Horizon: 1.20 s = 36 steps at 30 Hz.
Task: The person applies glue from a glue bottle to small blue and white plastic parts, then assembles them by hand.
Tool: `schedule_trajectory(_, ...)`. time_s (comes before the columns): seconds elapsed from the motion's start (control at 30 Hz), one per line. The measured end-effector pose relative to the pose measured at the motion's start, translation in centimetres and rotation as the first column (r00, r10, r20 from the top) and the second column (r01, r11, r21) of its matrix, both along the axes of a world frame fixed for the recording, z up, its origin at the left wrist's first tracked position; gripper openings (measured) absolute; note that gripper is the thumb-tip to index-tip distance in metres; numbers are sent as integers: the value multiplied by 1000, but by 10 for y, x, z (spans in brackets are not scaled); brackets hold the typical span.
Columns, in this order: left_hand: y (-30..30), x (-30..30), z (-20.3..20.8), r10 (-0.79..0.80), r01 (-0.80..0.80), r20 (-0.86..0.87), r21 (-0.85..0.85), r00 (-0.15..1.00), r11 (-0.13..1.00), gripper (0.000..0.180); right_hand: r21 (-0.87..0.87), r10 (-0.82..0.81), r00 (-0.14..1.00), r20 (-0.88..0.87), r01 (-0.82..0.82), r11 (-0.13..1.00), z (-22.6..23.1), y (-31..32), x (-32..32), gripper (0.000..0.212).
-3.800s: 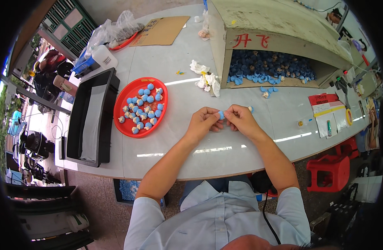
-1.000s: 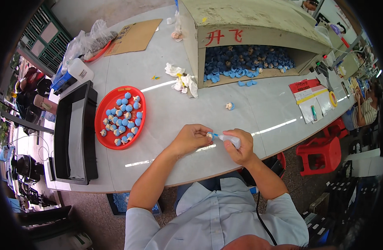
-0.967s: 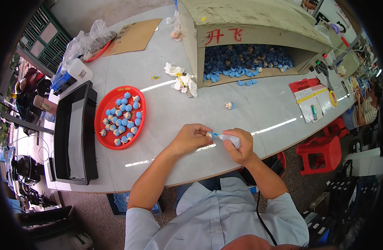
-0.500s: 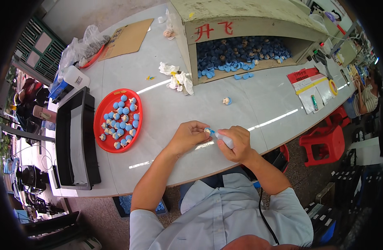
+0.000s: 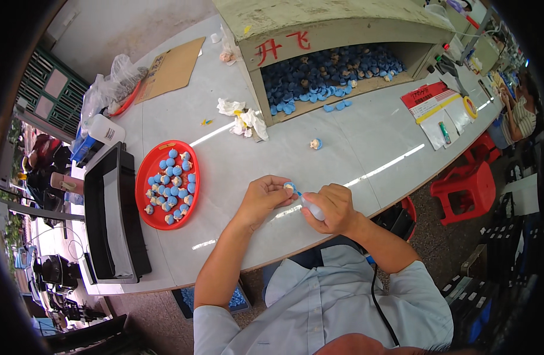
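Note:
Between the thumb and fingers of my left hand (image 5: 263, 200) is a small doll head (image 5: 289, 186), cream with a blue cap-like part. My right hand (image 5: 337, 208) is wrapped around a translucent whitish squeeze bottle (image 5: 312, 210). Its narrow blue tip meets or nearly meets the doll head; I cannot tell which. Beyond my hands, another blue and cream doll head (image 5: 315, 144) lies alone on the grey table (image 5: 224, 171). To the left, a round red tray (image 5: 141, 204) holds several similar heads.
A box-like metal housing (image 5: 343, 26) at the back holds a heap of blue pieces (image 5: 325, 74). Left of the red tray stands a black bin (image 5: 125, 195). Crumpled tissue (image 5: 248, 122), cardboard (image 5: 170, 70) and papers (image 5: 428, 106) lie about. A person (image 5: 523, 115) sits far right, past red stools (image 5: 467, 189).
The whole view has shifted and tilted slightly. Both hands keep their grips on the doll head and the bottle, with the bottle tip still by the head.

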<state>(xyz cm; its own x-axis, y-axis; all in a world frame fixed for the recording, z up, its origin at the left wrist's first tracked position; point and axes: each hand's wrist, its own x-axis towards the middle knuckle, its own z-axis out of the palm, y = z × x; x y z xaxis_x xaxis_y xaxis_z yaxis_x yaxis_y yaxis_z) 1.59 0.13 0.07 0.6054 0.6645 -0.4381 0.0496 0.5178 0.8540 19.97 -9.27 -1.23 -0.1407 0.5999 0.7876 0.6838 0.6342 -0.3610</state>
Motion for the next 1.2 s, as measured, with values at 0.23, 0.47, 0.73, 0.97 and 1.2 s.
schedule_trajectory(0.23,0,1,0,-17,17,-10,-4,1000,1000,29,-4,-17,1000,-5,17,1000,1,2,3,33)
schedule_trajectory(0.47,1,0,-2,-38,39,-21,19,999,999,26,-18,-17,1000,-11,17,1000,2,1,3,33)
schedule_trajectory(0.73,-1,0,1,-26,26,-6,14,1000,1000,29,-17,-10,1000,-23,10,1000,1,2,1,31)
schedule_trajectory(0.97,0,-1,-2,-31,31,-18,7,999,999,29,-21,-5,998,-67,4,1000,0,-1,2,31)
schedule_trajectory(1.2,3,0,2,2,-2,5,-16,1000,1000,30,-92,-82,942,-324,55,994,4,-4,11,33)
